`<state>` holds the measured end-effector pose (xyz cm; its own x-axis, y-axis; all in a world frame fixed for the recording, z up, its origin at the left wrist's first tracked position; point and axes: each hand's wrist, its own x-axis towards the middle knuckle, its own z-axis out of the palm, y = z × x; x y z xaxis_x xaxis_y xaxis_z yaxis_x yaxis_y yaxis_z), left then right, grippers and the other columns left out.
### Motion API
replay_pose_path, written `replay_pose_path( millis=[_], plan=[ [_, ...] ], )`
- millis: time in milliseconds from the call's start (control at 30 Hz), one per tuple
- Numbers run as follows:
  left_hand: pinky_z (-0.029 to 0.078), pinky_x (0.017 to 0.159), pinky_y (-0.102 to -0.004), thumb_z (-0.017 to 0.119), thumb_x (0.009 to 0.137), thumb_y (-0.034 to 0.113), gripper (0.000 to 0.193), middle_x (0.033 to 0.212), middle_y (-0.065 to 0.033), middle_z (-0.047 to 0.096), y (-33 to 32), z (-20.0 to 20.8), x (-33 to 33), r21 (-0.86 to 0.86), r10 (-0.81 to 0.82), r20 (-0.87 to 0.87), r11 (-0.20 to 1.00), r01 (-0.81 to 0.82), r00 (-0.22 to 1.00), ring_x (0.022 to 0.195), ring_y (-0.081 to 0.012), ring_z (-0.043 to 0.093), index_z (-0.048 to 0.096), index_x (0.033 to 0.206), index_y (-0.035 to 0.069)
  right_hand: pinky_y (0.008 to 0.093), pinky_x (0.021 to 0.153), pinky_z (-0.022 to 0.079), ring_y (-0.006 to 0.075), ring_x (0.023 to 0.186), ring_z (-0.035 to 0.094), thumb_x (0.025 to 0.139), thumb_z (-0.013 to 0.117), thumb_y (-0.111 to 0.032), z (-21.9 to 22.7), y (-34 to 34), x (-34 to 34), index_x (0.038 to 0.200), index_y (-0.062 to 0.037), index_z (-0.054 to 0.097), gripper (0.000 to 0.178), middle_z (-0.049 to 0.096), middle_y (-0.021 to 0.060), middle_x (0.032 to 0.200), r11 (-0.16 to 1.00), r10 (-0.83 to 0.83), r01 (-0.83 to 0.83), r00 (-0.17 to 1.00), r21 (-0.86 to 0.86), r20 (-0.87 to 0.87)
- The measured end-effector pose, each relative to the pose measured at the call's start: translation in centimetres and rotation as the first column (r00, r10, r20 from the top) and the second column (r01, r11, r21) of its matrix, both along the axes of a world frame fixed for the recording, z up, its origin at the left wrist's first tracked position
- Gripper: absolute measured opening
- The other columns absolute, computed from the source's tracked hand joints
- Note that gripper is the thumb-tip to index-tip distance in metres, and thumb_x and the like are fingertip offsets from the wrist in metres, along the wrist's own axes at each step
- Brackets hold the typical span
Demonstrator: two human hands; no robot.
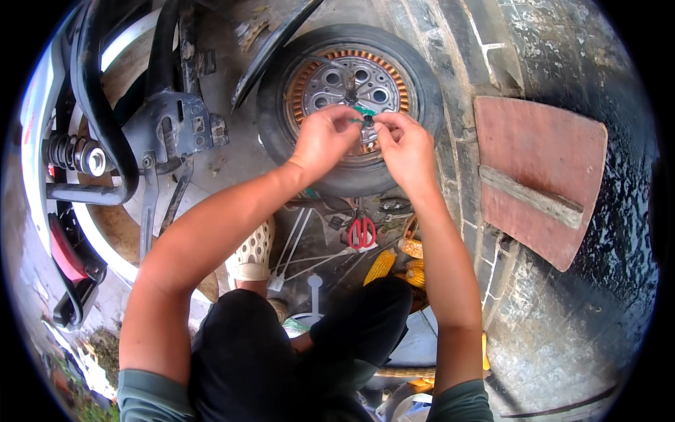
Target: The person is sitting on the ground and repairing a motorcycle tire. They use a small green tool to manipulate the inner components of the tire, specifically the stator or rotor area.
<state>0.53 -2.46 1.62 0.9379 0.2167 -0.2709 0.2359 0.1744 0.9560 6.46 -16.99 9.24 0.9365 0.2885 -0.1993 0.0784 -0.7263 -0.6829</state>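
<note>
No text, number or sign is legible on anything here

Wheel (362, 98) ahead; frame (169, 123) left; board (541, 155) right (bar (531, 195) on it); scissors (362, 233) between wheel and knees (242, 313).

Diffuse daylight glints on the dark, glossy ground (619, 232) at right; fisheye distortion bends the edges.

Easiest lane's the floor strip (455, 91) between the tire (344, 184) and that reddish board (538, 144). Black curved panel (271, 56) crowds the tire's upper left, metal frame (165, 126) blocks further left, red-handled scissors (362, 233) sit nearside.
</note>
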Motion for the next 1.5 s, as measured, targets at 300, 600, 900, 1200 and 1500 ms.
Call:
replay_pose_path(
  millis=[300,600,900,1200,1500],
  plan=[
    [0.053,0.062,-0.0316,0.07,0.092,0.005,0.018,0.089,-0.0102,0.069,3.5,2.0,2.9,0.494,-0.121,0.369,0.866,-0.085,0.921,0.068,-0.0198,0.066,0.075,0.109,0.004,0.0316,0.075,0.057,0.0196,0.079,0.073,0.09,0.073,-0.007,-2.3,-0.8,0.1,0.105,-0.0009,0.077,0.017,0.074,0.0128,0.094,0.998,0.046,-0.042,0.996,-0.056,0.075],
    [0.058,0.07,-0.0358,0.072,0.091,0.008,0.015,0.091,-0.0122,0.073,2.9,3.5,2.7,0.53,-0.329,0.426,0.846,0.063,0.843,0.075,-0.0284,0.071,0.077,0.105,0.004,0.0307,0.084,0.06,0.0176,0.093,0.074,0.091,0.074,0.002,1.6,-1.3,-1.2,0.129,0.0005,0.067,0.038,0.076,0.0146,0.105,0.918,-0.028,0.077,0.991,0.39,-0.129],
    [0.058,0.075,-0.043,0.067,0.094,0.013,0.022,0.091,-0.0179,0.074,2.4,8.8,2.8,0.743,-0.72,0.035,0.482,0.464,0.693,0.084,-0.034,0.073,0.073,0.113,0.004,0.0317,0.071,0.059,0.0213,0.079,0.077,0.092,0.073,-0.003,3.9,-3.9,-2.8,0.106,-0.0009,0.073,0.014,0.076,0.0121,0.091,0.992,0.058,-0.078,0.978,0.095,0.198],
    [0.056,0.077,-0.0422,0.063,0.095,0.009,0.032,0.094,-0.0201,0.073,5.8,11.2,0.5,0.6,-0.823,-0.108,0.394,0.696,0.558,0.081,-0.0301,0.073,0.064,0.125,-0.002,0.0245,0.072,0.057,0.0095,0.081,0.072,0.095,0.07,0.003,4.8,-5.8,-11.1,0.103,0.0011,0.069,0.008,0.074,0.0049,0.09,0.969,-0.064,0.087,0.992,0.229,-0.107],
    [0.055,0.083,-0.0442,0.069,0.087,0.009,0.025,0.096,-0.0179,0.074,7.0,6.1,-2.7,0.603,-0.754,-0.295,0.329,0.726,0.587,0.093,-0.0374,0.071,0.068,0.111,0.001,0.0282,0.072,0.056,0.0108,0.079,0.071,0.091,0.076,-0.006,-3.4,-12.7,-21.4,0.101,-0.0035,0.072,0.011,0.075,0.0052,0.085,0.914,-0.292,0.377,0.87,0.153,-0.398]
  ],
)
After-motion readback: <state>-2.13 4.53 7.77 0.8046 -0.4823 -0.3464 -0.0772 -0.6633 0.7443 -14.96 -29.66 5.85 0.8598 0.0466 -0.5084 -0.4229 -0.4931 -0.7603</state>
